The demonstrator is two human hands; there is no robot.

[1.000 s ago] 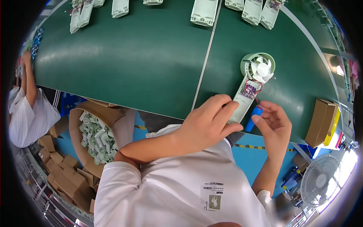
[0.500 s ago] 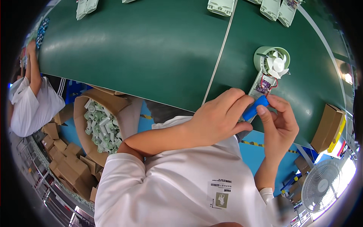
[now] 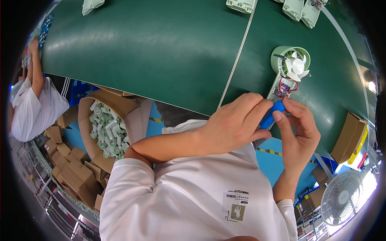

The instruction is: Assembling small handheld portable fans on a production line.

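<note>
A pale green handheld fan (image 3: 274, 64) with white blades (image 3: 296, 66) lies on the table, its handle toward me. The handle is uncovered and shows a purple circuit board (image 3: 284, 88) with red wires. Over the handle's near end is a blue cylindrical battery (image 3: 272, 115), tilted. My left hand (image 3: 240, 122) grips it from the left, fingers along its side and thumb near the lower end. My right hand (image 3: 298, 124) pinches its upper end between thumb and forefinger, close to the wires. The fingers hide part of the handle beneath.
Pale green fan housings (image 3: 293, 9) lie along the far side of the green table (image 3: 152, 52). A cardboard box (image 3: 349, 136) stands at the right edge. Left below the table, a large carton (image 3: 86, 120) holds many fan parts. Another person (image 3: 38, 104) works at far left. A grey fan (image 3: 343, 197) stands lower right.
The view has shifted slightly, so the table's things sit a little differently. Both hands keep their hold on the blue battery, which looks slightly more upright.
</note>
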